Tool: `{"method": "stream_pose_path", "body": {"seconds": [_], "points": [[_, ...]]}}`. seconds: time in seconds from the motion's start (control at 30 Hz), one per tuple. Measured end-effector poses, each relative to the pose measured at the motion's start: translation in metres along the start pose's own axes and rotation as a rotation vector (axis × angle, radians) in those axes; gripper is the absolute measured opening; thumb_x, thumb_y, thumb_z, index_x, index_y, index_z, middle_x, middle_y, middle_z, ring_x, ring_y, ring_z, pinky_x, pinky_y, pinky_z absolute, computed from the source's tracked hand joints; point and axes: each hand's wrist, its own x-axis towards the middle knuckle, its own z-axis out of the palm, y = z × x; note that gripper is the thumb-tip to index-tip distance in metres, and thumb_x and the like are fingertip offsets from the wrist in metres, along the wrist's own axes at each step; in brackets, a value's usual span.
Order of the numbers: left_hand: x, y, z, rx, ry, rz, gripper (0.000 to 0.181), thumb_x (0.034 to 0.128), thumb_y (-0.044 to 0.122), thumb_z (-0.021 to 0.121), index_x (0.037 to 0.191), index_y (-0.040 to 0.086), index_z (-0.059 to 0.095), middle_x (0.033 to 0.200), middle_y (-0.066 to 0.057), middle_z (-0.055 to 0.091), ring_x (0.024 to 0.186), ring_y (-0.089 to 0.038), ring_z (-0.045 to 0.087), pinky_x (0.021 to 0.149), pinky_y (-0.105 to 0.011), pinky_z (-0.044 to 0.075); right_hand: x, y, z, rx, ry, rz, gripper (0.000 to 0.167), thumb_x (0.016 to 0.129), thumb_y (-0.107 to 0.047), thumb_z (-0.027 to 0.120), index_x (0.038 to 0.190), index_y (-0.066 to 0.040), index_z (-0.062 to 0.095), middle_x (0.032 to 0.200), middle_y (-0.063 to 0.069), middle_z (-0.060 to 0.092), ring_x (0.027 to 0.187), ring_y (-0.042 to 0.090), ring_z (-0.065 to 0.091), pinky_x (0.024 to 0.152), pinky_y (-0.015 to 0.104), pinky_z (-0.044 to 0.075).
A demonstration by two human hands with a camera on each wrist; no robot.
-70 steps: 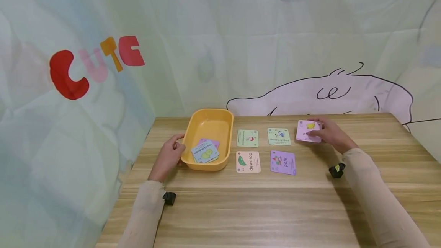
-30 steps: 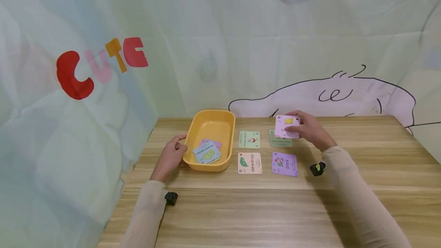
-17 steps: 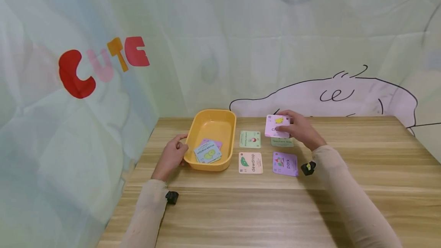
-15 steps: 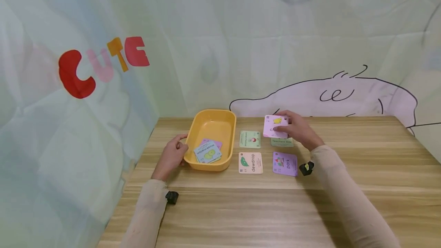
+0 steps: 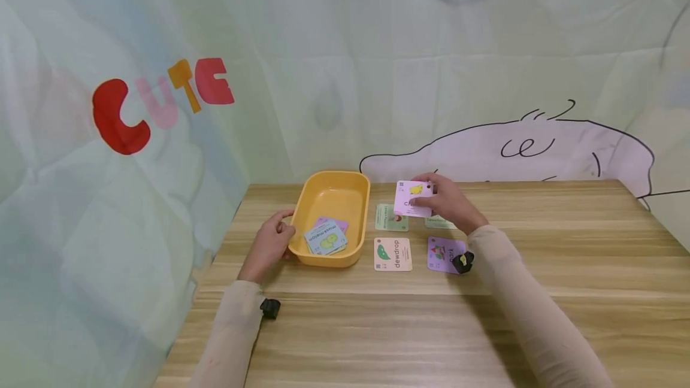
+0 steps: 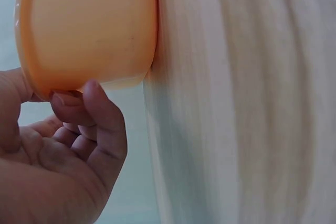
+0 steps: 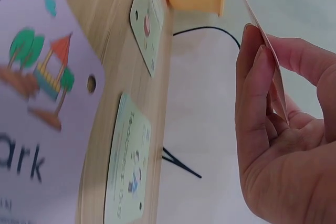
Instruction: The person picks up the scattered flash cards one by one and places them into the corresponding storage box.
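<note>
My right hand (image 5: 450, 201) pinches a pink flash card (image 5: 405, 190) with a yellow picture, held above the table; a finger covers part of its word. In the right wrist view this card (image 7: 266, 45) shows nearly edge-on between thumb and fingers. Below it lies a green card (image 5: 384, 221), partly covered. My left hand (image 5: 268, 245) grips the left rim of a yellow plastic tray (image 5: 330, 261), with fingers curled by the rim in the left wrist view. Inside the tray, a blue "muskmelon" card (image 5: 327, 237) tops a small pile with a purple card beneath.
On the wooden table (image 5: 345, 334) lie a peach "dewdrop" card (image 5: 392, 254), a purple "park" card (image 5: 441, 249) and a green "Teachers' Day" card (image 7: 128, 161). A printed cloth backdrop (image 5: 302, 76) hangs behind and at the left.
My right hand has lifted the pink card from the right and carried it left, past the "Teachers' Day" card to over the other green card. The left hand stays at the tray.
</note>
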Motion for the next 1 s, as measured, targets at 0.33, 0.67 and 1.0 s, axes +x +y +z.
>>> {"method": "stream_pose_path", "body": {"seconds": [0.33, 0.67, 1.0], "points": [[0.000, 0.001, -0.001, -0.005, -0.012, 0.015, 0.050, 0.1004, 0.018, 0.050, 0.150, 0.012, 0.047, 0.085, -0.007, 0.051, 0.062, -0.020, 0.052, 0.058, -0.035, 0.054, 0.008, -0.010, 0.021, 0.011, -0.031, -0.037, 0.050, 0.091, -0.019, 0.075, 0.138, -0.017, 0.055, 0.124, 0.012, 0.060, 0.099, 0.026, 0.062, 0.076, 0.033, 0.056], [0.003, 0.000, -0.002, -0.008, -0.005, 0.013, 0.049, 0.1003, 0.018, 0.050, 0.149, 0.013, 0.049, 0.086, -0.008, 0.052, 0.062, -0.020, 0.052, 0.057, -0.035, 0.054, 0.017, -0.024, 0.044, 0.018, -0.049, -0.079, 0.048, 0.090, -0.016, 0.076, 0.135, -0.018, 0.058, 0.119, 0.010, 0.063, 0.096, 0.026, 0.063, 0.074, 0.033, 0.057], [0.000, -0.001, -0.002, 0.002, -0.013, 0.010, 0.049, 0.1000, 0.018, 0.050, 0.148, 0.012, 0.049, 0.088, -0.009, 0.053, 0.064, -0.020, 0.053, 0.058, -0.034, 0.054, 0.020, -0.033, 0.069, 0.074, -0.092, -0.073, 0.048, 0.089, -0.013, 0.077, 0.133, -0.019, 0.059, 0.118, 0.008, 0.062, 0.097, 0.026, 0.064, 0.075, 0.034, 0.058]]}}
